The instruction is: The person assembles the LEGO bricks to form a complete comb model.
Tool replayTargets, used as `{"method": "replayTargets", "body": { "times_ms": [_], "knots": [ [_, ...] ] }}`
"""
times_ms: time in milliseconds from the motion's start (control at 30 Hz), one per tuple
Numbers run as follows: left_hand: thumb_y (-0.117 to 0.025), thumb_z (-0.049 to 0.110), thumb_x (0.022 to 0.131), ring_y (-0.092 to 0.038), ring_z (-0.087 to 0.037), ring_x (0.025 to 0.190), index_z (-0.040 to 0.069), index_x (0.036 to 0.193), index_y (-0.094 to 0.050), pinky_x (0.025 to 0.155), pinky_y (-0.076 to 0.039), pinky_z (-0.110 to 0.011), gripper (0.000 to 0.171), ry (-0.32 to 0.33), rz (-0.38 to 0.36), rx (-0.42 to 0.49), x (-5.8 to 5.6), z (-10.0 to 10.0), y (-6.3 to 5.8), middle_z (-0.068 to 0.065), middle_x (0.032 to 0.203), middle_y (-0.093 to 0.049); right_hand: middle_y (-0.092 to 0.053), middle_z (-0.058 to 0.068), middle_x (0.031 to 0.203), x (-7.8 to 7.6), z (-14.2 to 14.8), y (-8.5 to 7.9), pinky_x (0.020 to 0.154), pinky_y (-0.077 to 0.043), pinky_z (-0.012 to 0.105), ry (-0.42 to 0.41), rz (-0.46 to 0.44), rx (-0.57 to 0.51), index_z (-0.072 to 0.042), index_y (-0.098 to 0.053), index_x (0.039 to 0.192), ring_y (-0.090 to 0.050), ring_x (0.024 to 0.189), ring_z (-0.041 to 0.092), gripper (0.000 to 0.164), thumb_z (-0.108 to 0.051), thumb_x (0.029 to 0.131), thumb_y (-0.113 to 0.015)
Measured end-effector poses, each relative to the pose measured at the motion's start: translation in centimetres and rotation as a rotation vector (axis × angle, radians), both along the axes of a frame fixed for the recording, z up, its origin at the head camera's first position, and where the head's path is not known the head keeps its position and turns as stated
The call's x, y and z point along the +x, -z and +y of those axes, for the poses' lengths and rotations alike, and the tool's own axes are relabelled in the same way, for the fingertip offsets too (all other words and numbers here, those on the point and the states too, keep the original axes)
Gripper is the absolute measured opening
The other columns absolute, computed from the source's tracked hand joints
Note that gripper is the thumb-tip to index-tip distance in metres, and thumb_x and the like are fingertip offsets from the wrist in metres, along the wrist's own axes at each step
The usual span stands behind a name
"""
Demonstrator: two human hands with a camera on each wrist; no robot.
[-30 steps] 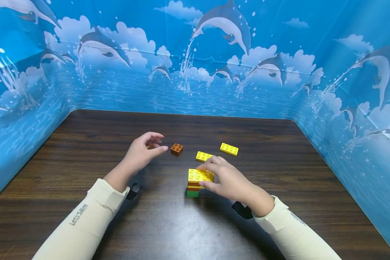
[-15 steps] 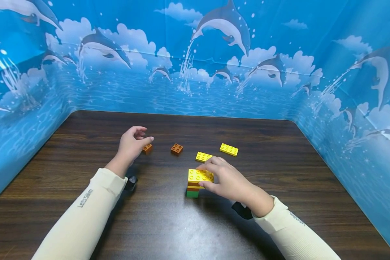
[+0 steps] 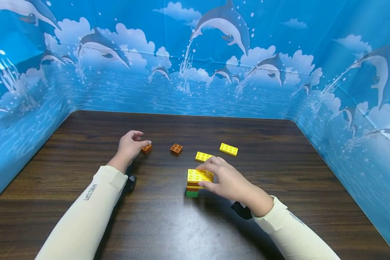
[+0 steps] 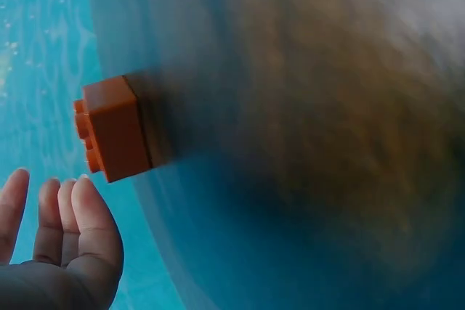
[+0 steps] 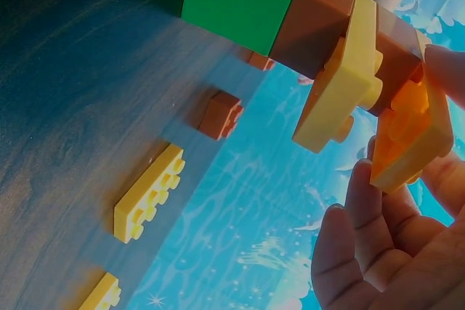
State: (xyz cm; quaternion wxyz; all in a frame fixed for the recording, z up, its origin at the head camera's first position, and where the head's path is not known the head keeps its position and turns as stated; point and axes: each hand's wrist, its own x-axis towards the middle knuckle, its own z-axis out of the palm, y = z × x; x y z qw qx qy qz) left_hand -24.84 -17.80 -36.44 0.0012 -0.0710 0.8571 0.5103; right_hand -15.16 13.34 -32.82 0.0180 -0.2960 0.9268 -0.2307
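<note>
In the head view my left hand [image 3: 128, 148] hovers beside a brown toy brick [image 3: 146, 148], its thumb just over the studs. The left wrist view shows parted fingers [image 4: 98, 215] a small distance from that brown brick [image 4: 120, 132], with nothing held. My right hand [image 3: 230, 182] holds the top yellow brick [image 3: 194, 176] of a small stack by its edges, thumb on the near side. From the right wrist view, the stack has a green brick [image 5: 243, 5] at the bottom, then brown and yellow bricks in turn. Both yellow bricks overhang on the right hand's side.
Another brown brick [image 3: 176, 148] lies right of the left hand. Two loose yellow bricks, one [image 3: 203, 156] partly behind the right hand and one [image 3: 229, 149] farther back, lie on the dark wooden table [image 3: 156, 224]. A blue dolphin-print curtain [image 3: 188, 90] surrounds the table's back and sides.
My left hand has moved left, away from the middle brown brick, then lowered a little toward the left brown brick. The right hand and the stack have stayed still.
</note>
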Motion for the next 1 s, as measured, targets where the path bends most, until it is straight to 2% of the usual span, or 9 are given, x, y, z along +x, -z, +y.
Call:
{"method": "replayTargets", "body": {
  "times_ms": [133, 367, 600, 833, 1000],
  "knots": [
    [-0.064, 0.015, 0.092, -0.042, -0.041, 0.121, -0.006, 0.138, -0.040, 0.099, -0.040, -0.050, 0.056, 0.013, -0.028, -0.035, -0.3, -0.2, 0.5, -0.028, 0.136, -0.040, -0.058, -0.001, 0.117, 0.0, 0.0, 0.0, 0.086, -0.049, 0.035, -0.002, -0.016, -0.008, -0.019, -0.065, 0.123, -0.050, 0.103, 0.016, 0.041, -0.028, 0.084, -0.075],
    [-0.065, 0.013, 0.090, -0.038, -0.041, 0.125, -0.007, 0.138, -0.039, 0.102, -0.037, -0.050, 0.059, 0.025, -0.122, -0.058, -1.0, -0.6, 0.7, -0.030, 0.141, -0.035, -0.058, -0.001, 0.117, 0.0, 0.0, -0.1, 0.084, -0.049, 0.035, 0.004, -0.032, -0.013, -0.018, -0.065, 0.123, -0.050, 0.104, 0.016, 0.041, -0.027, 0.084, -0.076],
    [-0.066, 0.007, 0.087, -0.041, -0.039, 0.118, -0.007, 0.138, -0.038, 0.098, -0.039, -0.048, 0.059, 0.059, -0.181, -0.078, -1.3, -0.9, 0.9, -0.030, 0.138, -0.036, -0.058, -0.001, 0.117, 0.0, -0.1, -0.1, 0.086, -0.049, 0.036, 0.010, -0.035, -0.010, -0.019, -0.065, 0.123, -0.049, 0.104, 0.016, 0.041, -0.027, 0.084, -0.076],
    [-0.066, 0.001, 0.086, -0.046, -0.037, 0.113, -0.007, 0.137, -0.040, 0.092, -0.042, -0.045, 0.058, 0.069, -0.205, -0.106, -1.4, -0.9, 0.9, -0.029, 0.132, -0.041, -0.058, -0.002, 0.117, 0.0, -0.1, -0.1, 0.084, -0.049, 0.035, 0.004, -0.030, -0.010, -0.019, -0.065, 0.123, -0.049, 0.103, 0.016, 0.041, -0.027, 0.084, -0.075],
    [-0.064, 0.001, 0.087, -0.046, -0.038, 0.113, -0.007, 0.137, -0.042, 0.092, -0.043, -0.046, 0.055, 0.076, -0.211, -0.132, -1.4, -0.8, 1.0, -0.029, 0.133, -0.041, -0.058, -0.002, 0.117, 0.0, -0.1, -0.1, 0.083, -0.049, 0.034, 0.004, -0.029, -0.009, -0.019, -0.065, 0.123, -0.049, 0.102, 0.016, 0.041, -0.027, 0.084, -0.075]
  ]
}}
